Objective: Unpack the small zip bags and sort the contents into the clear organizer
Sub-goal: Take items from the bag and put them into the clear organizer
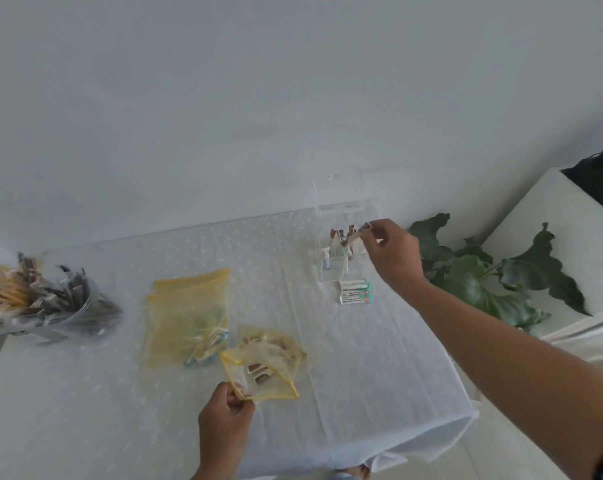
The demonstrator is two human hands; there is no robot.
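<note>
My left hand (225, 414) pinches the corner of a small yellow zip bag (262, 368) that lies open on the white tablecloth with a few brown packets inside. My right hand (392, 252) is reaching over the clear organizer (334, 268) at the back right and pinches a small brown-and-white packet (357, 233) above its compartments. Several brown packets stand upright in the organizer. A stack of larger yellow zip bags (187, 313) lies left of centre, with small packets inside. Two white-and-green packets (355, 292) lie flat just in front of the organizer.
A clear jar (68, 311) stuffed with brown and yellow sachets lies at the table's left edge. A large-leafed green plant (483, 278) stands off the table's right side, next to a white cabinet (549, 230). A wall runs along the far edge.
</note>
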